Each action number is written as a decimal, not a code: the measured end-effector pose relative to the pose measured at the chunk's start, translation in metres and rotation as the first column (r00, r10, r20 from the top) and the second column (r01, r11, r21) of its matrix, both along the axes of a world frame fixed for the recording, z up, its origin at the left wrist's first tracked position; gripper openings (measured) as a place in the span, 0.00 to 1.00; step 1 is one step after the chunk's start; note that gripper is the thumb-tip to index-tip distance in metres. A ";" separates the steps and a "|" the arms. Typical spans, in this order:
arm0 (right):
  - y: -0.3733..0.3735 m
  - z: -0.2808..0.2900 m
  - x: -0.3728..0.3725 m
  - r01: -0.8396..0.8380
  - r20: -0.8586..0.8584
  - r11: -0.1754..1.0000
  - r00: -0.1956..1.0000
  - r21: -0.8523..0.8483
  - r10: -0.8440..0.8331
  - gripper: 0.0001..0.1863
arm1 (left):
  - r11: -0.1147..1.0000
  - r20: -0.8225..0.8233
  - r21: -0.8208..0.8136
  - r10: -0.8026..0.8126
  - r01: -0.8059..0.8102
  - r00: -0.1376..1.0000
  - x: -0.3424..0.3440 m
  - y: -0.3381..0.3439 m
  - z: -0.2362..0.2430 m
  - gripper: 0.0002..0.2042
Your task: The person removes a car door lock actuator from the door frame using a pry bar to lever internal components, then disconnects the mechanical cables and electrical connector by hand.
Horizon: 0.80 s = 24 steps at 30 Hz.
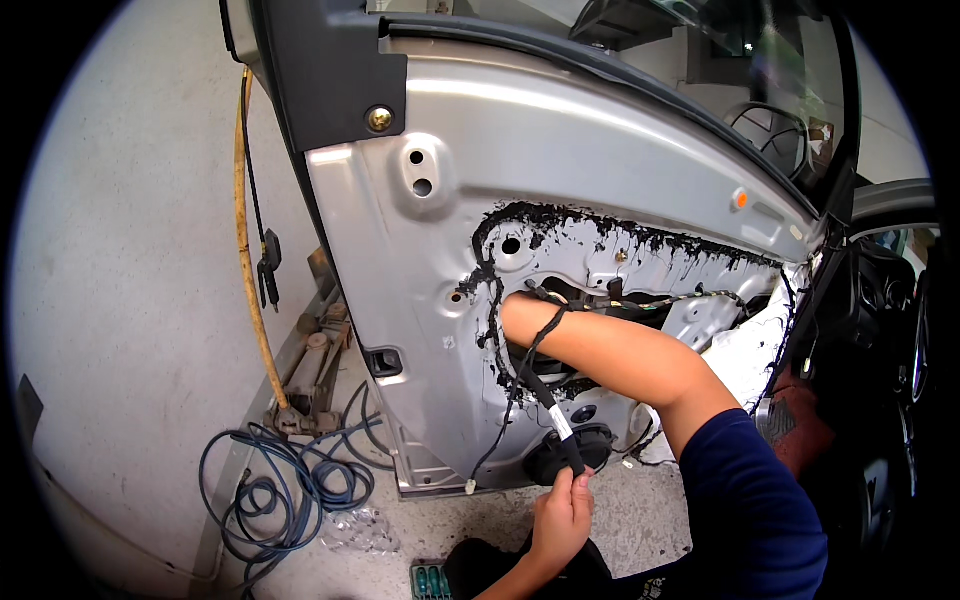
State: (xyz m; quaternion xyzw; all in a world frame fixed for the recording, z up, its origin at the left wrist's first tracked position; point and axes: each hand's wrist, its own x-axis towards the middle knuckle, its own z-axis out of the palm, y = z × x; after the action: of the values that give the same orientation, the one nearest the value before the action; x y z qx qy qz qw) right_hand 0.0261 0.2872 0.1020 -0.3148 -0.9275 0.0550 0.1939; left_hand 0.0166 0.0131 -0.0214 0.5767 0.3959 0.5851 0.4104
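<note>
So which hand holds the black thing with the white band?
The left hand grips the white-banded black strip; the right hand is hidden inside the silver metal door.

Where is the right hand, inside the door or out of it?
Inside: the right forearm runs into the silver door, and no part of the hand shows outside it.

Bright lt, door panel (560, 170) w/ glare, bent edges, blk corners
</note>
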 end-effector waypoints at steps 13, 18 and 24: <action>-0.001 0.006 0.000 -0.001 -0.034 0.995 0.999 -0.096 -0.002 0.15 | 1.000 -0.026 0.025 0.011 -0.011 1.000 -0.002 0.002 -0.006 0.08; -0.001 0.008 -0.011 -0.001 -0.041 0.991 0.999 -0.137 -0.005 0.15 | 1.000 -0.003 0.025 -0.007 0.007 1.000 -0.005 0.001 -0.007 0.08; 0.007 0.004 -0.039 0.000 -0.011 0.995 1.000 -0.102 -0.001 0.15 | 0.999 0.020 0.040 -0.016 0.016 1.000 -0.005 0.002 -0.011 0.08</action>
State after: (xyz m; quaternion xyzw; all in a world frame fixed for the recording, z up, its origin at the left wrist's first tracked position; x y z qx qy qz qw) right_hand -0.0130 0.2943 0.1060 -0.3240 -0.9224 0.1039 0.1827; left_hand 0.0121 0.0149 -0.0320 0.5819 0.3753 0.5955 0.4075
